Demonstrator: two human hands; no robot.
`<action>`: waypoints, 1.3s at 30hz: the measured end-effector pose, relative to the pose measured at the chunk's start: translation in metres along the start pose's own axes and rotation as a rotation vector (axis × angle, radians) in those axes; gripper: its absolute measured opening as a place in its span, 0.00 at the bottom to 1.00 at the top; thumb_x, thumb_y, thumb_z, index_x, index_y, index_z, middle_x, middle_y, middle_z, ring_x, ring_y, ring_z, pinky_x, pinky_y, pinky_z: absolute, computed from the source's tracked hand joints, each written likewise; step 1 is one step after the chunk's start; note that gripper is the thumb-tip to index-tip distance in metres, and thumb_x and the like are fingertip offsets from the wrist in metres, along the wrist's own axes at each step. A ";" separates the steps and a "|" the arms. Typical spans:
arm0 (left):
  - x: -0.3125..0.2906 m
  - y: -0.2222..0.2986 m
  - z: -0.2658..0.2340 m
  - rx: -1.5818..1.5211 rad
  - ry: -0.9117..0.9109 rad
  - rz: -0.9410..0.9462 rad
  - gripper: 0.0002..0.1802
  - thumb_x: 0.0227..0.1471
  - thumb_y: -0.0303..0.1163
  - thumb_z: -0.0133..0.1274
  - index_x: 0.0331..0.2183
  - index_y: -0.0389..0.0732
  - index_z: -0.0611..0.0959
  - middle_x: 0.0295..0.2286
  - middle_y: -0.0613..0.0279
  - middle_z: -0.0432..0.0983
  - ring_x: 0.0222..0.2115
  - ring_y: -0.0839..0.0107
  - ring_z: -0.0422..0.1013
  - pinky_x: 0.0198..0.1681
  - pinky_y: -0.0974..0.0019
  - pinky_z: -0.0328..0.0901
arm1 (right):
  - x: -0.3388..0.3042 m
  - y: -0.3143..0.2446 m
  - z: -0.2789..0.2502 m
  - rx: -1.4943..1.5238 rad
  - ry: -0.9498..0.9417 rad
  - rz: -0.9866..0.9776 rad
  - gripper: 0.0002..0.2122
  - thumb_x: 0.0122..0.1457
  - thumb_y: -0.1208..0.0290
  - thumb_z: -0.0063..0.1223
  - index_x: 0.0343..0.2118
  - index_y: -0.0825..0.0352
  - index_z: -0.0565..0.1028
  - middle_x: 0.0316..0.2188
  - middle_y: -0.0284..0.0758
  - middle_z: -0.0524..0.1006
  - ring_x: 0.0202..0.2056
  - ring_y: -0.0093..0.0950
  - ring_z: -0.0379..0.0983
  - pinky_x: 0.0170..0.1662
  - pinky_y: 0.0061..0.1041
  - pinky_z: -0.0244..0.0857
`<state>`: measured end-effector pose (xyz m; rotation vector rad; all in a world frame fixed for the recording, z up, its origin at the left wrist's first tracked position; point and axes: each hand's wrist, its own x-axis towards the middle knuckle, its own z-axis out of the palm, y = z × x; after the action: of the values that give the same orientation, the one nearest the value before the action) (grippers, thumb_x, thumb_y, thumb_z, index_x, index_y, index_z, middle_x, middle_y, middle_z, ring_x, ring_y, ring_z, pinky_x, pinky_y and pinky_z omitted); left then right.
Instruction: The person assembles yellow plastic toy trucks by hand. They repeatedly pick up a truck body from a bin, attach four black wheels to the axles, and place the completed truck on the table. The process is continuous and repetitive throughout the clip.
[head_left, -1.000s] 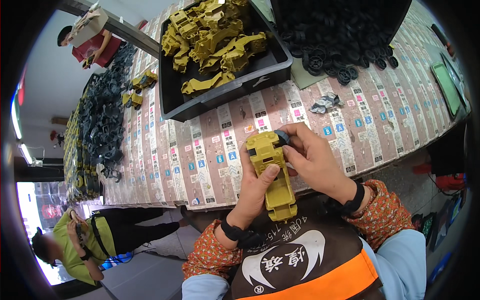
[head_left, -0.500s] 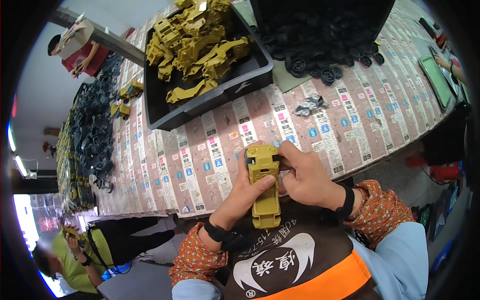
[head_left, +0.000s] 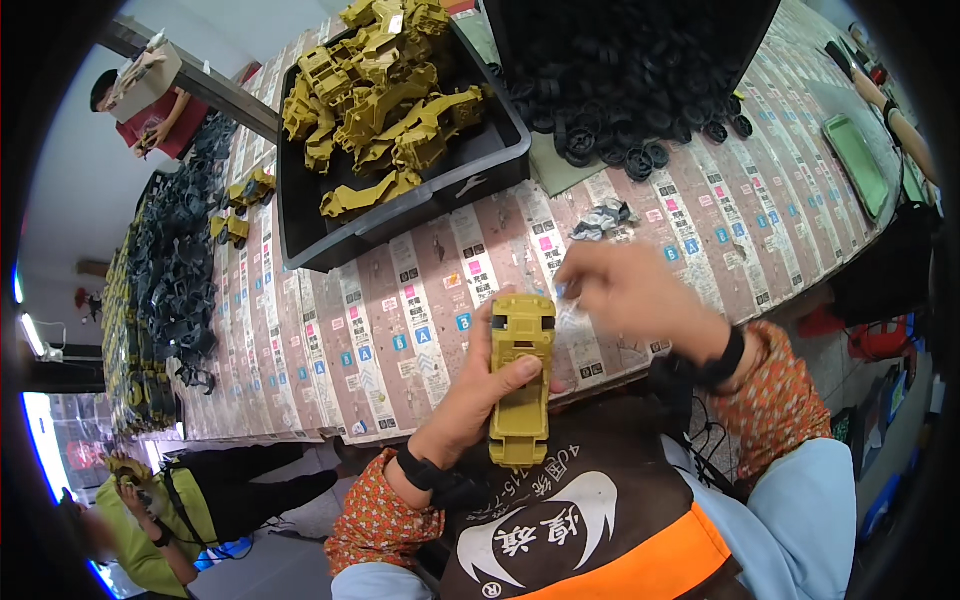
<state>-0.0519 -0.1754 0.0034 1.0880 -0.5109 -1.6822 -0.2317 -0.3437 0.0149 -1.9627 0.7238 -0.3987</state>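
My left hand [head_left: 470, 400] is closed around a mustard-yellow plastic toy vehicle body [head_left: 522, 385], with the thumb pressed on its face. The body is held lengthwise over my lap, at the table's near edge. Dark pieces show at the sides of its upper end. My right hand [head_left: 635, 300] is off the body, over the table to its right. Motion blurs its fingers, so I cannot see whether anything is in them. Beyond that hand, a crumpled grey-white scrap [head_left: 603, 219] lies on the table.
A black crate [head_left: 420, 208] of yellow bodies [head_left: 375, 110] stands ahead. Black wheels [head_left: 640, 160] spill from a dark bin at its right. Dark parts [head_left: 180, 270] cover the table's left side. A green tray [head_left: 853, 165] lies far right. Other people work at left and right.
My right hand has let go of the yellow body and moved up and right over the table. My left hand still holds the body, now slightly lower. The view has shifted a little.
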 end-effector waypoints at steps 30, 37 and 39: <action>0.005 0.019 -0.018 -0.166 0.380 0.556 0.26 0.66 0.48 0.52 0.53 0.35 0.72 0.38 0.49 0.81 0.43 0.52 0.80 0.50 0.55 0.76 | -0.021 -0.039 0.073 0.193 0.115 -0.097 0.13 0.58 0.79 0.56 0.46 0.70 0.78 0.33 0.45 0.81 0.32 0.39 0.79 0.35 0.32 0.72; 0.006 0.013 -0.014 -0.089 0.408 0.625 0.27 0.65 0.47 0.54 0.53 0.35 0.71 0.36 0.50 0.81 0.40 0.54 0.81 0.47 0.55 0.77 | -0.021 -0.034 0.076 0.215 0.100 -0.029 0.13 0.57 0.79 0.56 0.47 0.72 0.78 0.31 0.45 0.81 0.30 0.37 0.80 0.34 0.31 0.72; 0.007 0.011 -0.013 -0.112 0.405 0.625 0.27 0.65 0.46 0.54 0.53 0.35 0.71 0.36 0.50 0.80 0.40 0.55 0.81 0.46 0.55 0.77 | -0.019 -0.031 0.077 0.257 0.098 0.033 0.13 0.57 0.77 0.55 0.45 0.72 0.79 0.29 0.48 0.81 0.29 0.43 0.80 0.32 0.35 0.72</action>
<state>-0.0356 -0.1838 0.0020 1.0157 -0.4272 -0.9072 -0.1935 -0.2678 0.0058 -1.6973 0.7280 -0.5431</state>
